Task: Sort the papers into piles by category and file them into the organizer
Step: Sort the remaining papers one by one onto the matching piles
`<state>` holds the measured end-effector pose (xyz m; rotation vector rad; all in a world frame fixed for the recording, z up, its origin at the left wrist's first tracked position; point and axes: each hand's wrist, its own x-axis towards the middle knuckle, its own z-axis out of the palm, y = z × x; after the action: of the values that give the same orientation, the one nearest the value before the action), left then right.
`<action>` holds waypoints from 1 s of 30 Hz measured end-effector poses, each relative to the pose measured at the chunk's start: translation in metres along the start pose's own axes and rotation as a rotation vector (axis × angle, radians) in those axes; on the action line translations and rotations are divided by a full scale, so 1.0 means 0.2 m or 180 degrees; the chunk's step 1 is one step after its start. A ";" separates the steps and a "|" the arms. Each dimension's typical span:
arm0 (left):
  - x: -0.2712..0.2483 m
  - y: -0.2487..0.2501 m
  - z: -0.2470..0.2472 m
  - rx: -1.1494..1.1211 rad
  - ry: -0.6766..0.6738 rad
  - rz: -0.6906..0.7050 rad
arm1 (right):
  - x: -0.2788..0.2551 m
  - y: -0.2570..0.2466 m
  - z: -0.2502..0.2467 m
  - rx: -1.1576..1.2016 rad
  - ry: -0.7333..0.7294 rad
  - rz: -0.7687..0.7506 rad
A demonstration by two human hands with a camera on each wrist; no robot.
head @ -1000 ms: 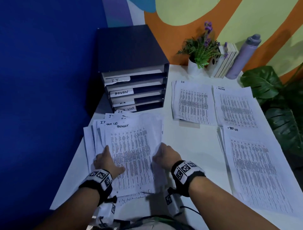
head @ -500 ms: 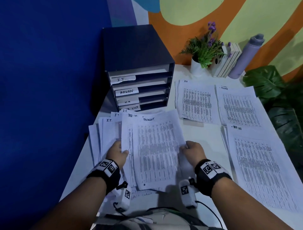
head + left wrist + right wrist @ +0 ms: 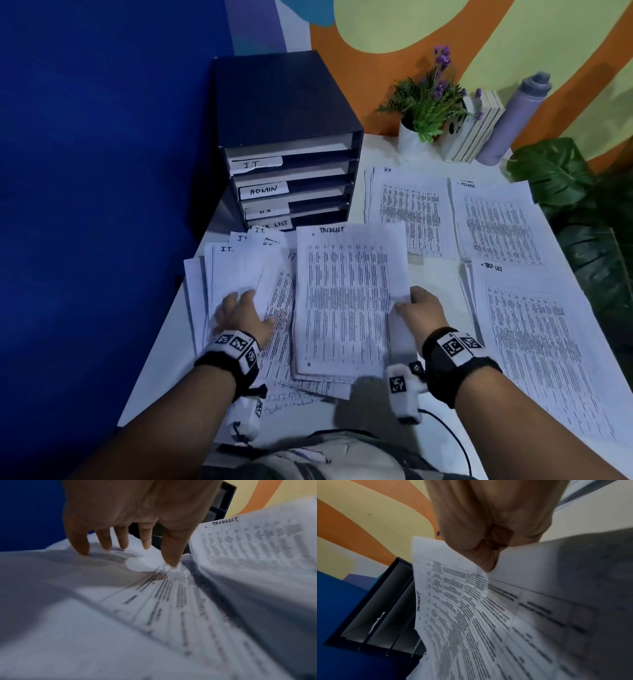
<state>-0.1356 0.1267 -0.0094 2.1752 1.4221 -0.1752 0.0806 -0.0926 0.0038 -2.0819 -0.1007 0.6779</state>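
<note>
My right hand (image 3: 409, 303) pinches the right edge of a sheet headed TASKLIST (image 3: 349, 294), lifted off the unsorted pile (image 3: 239, 270); the right wrist view shows the thumb on that sheet (image 3: 453, 601). My left hand (image 3: 239, 308) lies flat with spread fingers (image 3: 106, 539) on the pile (image 3: 120, 608), whose top sheets read I.T. The dark organizer (image 3: 284, 113) stands behind the pile, its trays labelled I.T., ADMIN, H.R and TASK LIST. Sorted piles lie to the right: H.R (image 3: 407, 212), ADMIN (image 3: 496, 222) and TASK LIST (image 3: 541, 342).
A potted plant (image 3: 424, 109), upright books (image 3: 476, 130) and a lilac bottle (image 3: 513, 120) stand at the table's back edge. Large green leaves (image 3: 589, 219) overhang the right side. A blue wall (image 3: 102, 205) runs along the left.
The right hand lifted the TASKLIST sheet off the pile and carried it rightward. The left hand let go of the sheets' edge and now lies flat on the pile.
</note>
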 end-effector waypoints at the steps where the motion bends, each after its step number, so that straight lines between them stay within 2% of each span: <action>1: 0.00 -0.02 0.00 0.0234 -0.0080 -0.0070 | -0.01 0.01 -0.01 -0.0021 0.0013 0.0072; 4: 0.00 -0.04 0.01 0.0427 -0.0266 -0.0142 | -0.01 0.07 -0.01 -0.0103 0.0055 0.0233; 9: 0.02 -0.05 0.04 -0.0225 -0.0806 -0.0264 | -0.01 0.12 -0.01 -0.0341 0.0241 0.0432; 12: -0.01 -0.03 0.05 -0.0123 -0.0675 0.0056 | -0.03 0.10 -0.02 -0.0172 0.0078 0.0493; 19: -0.10 0.09 0.01 -0.1750 -0.0416 0.0404 | -0.06 0.06 0.04 0.0740 -0.0247 0.0382; 21: -0.09 0.11 0.00 -0.1989 -0.0382 0.0428 | -0.09 0.01 0.05 0.0949 -0.0444 0.0252; 23: -0.08 0.11 0.00 -0.1768 -0.0213 0.0355 | -0.10 -0.01 0.06 0.0999 -0.0472 0.0057; 26: -0.03 0.03 -0.04 -0.0670 0.0343 0.0057 | -0.08 -0.02 0.07 0.0499 -0.0207 -0.0145; 28: -0.01 -0.06 -0.05 0.0082 0.0270 -0.0389 | -0.06 -0.01 0.08 -0.0044 -0.0172 -0.0255; 30: 0.02 -0.14 -0.04 0.0347 0.0085 -0.0652 | -0.07 -0.01 0.09 -0.0520 -0.0096 -0.0395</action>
<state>-0.1597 0.1415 -0.0142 2.1209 1.6863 -0.3049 0.0606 -0.0835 0.0033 -2.2005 -0.3089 0.6437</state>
